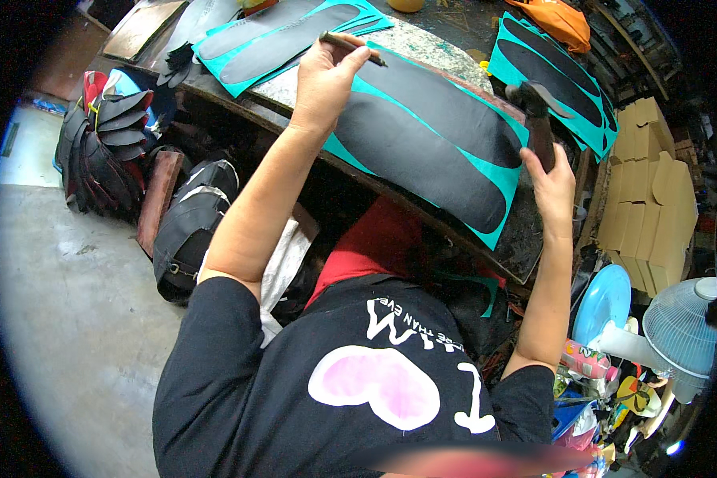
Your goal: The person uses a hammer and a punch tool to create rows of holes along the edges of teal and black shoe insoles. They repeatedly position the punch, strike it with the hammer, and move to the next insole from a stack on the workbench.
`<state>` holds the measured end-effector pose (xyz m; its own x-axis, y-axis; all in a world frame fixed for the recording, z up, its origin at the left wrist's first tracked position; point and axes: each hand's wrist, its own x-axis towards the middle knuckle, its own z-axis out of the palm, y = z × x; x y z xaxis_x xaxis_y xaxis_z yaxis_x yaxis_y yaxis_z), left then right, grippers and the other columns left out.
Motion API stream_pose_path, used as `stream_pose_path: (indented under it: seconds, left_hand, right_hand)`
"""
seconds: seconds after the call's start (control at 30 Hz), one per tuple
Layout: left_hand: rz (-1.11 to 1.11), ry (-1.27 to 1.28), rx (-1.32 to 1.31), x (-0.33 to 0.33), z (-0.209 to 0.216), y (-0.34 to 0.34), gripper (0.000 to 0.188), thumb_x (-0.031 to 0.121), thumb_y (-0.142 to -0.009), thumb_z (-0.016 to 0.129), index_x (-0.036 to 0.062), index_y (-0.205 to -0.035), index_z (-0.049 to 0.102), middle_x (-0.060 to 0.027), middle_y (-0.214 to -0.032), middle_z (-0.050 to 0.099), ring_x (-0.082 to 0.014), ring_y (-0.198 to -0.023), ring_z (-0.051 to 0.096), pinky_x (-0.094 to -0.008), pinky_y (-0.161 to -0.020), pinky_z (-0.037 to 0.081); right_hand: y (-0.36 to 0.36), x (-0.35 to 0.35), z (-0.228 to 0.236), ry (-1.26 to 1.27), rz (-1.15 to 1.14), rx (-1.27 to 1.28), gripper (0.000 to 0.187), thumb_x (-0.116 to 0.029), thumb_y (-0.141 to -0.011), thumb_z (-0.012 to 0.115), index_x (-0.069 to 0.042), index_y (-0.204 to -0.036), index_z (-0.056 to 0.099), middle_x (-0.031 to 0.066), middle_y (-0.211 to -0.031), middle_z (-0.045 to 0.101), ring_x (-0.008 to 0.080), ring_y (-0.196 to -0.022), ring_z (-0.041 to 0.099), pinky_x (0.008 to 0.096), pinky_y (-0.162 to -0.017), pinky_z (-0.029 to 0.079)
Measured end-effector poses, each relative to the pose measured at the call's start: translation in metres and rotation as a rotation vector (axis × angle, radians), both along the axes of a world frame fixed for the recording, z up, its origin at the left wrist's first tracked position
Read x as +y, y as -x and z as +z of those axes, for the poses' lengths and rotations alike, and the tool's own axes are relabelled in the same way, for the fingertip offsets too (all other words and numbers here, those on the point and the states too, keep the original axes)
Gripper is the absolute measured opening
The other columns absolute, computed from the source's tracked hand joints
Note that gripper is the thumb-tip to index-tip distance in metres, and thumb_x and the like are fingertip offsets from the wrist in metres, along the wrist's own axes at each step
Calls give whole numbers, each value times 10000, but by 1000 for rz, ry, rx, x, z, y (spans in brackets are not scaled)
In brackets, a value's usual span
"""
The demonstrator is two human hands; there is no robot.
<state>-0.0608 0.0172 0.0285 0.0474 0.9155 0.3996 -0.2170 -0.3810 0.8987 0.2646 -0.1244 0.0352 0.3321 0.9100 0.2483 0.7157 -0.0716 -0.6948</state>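
Note:
My left hand [327, 84] is closed around a slim dark metal punch [372, 56], held slanting over the far left corner of a teal sheet [508, 185]. Long black sole-shaped pieces [422, 131] lie on that sheet at the near edge of the workbench. In my right hand [553, 185] is a hammer [540, 137], gripped by its dark wooden handle, its head raised above the sheet's right end. The punch tip is close to the black surface; whether it touches I cannot tell.
More teal sheets with black shapes lie at the far left [295, 36] and far right [554, 80]. An orange bag [556, 24] is behind. Cardboard boxes [645, 199] and a fan [681, 327] stand at right. Bundled black pieces [103, 151] hang at left.

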Motion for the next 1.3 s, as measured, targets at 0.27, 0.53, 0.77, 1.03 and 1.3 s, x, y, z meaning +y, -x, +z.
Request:
stream_pose_path:
  seconds: [0.27,0.53,0.77,1.03,1.3]
  left_hand:
    - [56,137,178,16,-28,-1,154,93,-928,676,13,-1045,614,-89,-979,707,-149,-911,669,-268,-855,510]
    - [13,43,118,34,-4,-13,169,114,-941,677,1,-1054,622,-113,-979,702,-178,-911,702,-293,-781,593]
    - [83,126,252,61,-21,-46,129,95,-882,729,-15,-932,685,-69,-805,723,-101,-683,688,-244,-662,572]
    - [96,-27,527,61,-24,-42,156,126,-896,722,11,-994,685,-76,-844,731,-144,-736,698,-284,-689,565]
    - [323,-592,977,52,-20,-65,144,161,-883,676,62,-964,609,-171,-832,695,-398,-786,681,-477,-708,541]
  right_hand:
    - [-5,16,-17,78,75,245,420,-159,-785,818,20,-1112,624,51,-895,712,144,-747,643,310,-727,523]
    - [1,23,-1,190,-11,196,575,-364,-862,785,32,-1242,616,50,-798,661,99,-613,586,276,-565,479]
    - [27,31,15,-49,79,54,544,-334,-927,714,-17,-1346,570,121,-959,713,171,-798,664,303,-738,519]
    - [59,44,45,-219,217,86,477,-199,-931,696,-78,-1377,580,157,-1204,704,178,-1040,674,316,-913,509]
    - [91,56,61,-684,339,-266,552,-168,-933,685,-171,-1454,504,160,-1271,663,270,-1066,704,365,-876,547]
